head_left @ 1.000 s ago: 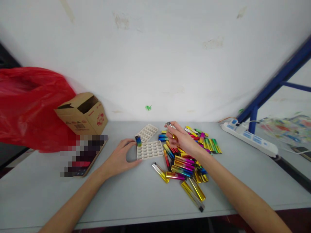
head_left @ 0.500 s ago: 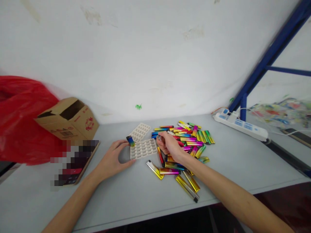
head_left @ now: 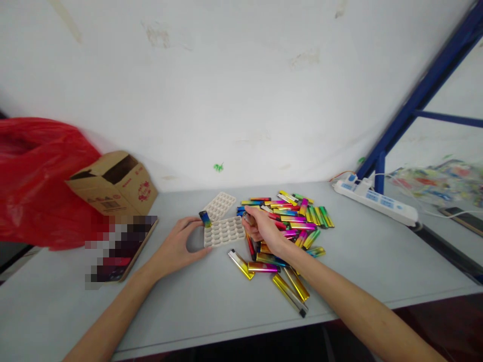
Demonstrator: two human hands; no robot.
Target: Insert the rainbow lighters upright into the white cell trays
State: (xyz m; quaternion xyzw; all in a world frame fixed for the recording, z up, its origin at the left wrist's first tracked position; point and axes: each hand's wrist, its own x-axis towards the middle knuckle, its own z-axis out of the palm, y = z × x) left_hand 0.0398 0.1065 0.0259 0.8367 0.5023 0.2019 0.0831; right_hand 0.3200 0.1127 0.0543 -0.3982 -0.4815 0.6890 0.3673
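A white tray with rows of small slots lies in front of me. My left hand grips its left end, the thumb at the near corner and the fingers at the far one. A blue and gold lighter stands tilted in the tray's far left corner, beside my left fingertips. My right hand is closed around a lighter at the tray's right end; only its metal top shows. Under and around that hand lies a pile of shiny coloured lighters.
A second slotted tray lies behind the first. To the left are a cardboard box, a red plastic bag and a partly blurred dark device. At right are a white power strip and a blue frame.
The view has shifted slightly. My left hand keeps its grip on the tray, and my right hand stays closed at the tray's right end. The standing lighter looks a little more upright.
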